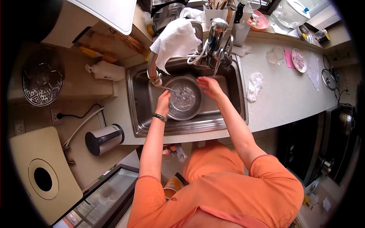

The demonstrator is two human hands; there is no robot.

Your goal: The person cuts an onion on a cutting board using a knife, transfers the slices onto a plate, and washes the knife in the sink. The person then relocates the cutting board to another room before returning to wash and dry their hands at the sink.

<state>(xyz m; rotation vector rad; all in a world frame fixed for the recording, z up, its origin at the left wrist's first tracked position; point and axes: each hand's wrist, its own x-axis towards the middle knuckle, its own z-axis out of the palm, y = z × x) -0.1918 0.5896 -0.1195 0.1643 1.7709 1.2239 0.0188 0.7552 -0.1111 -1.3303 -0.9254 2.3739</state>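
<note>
A round metal basin sits in the stainless steel sink, with rippling water inside it. A thin stream runs into it from the faucet, which has a white cloth draped over its neck. My left hand is closed on the basin's left rim, just below the faucet's outlet; a dark bangle circles that wrist. At the upper right rim, my right hand has its fingers stretched out and holds nothing. Whether its fingertips touch the rim I cannot tell.
Left of the sink lies a white pump bottle, with an electric kettle nearer me. A crumpled white cloth, a glass bowl and a small plate are on the right counter. Behind the sink stands a knife holder.
</note>
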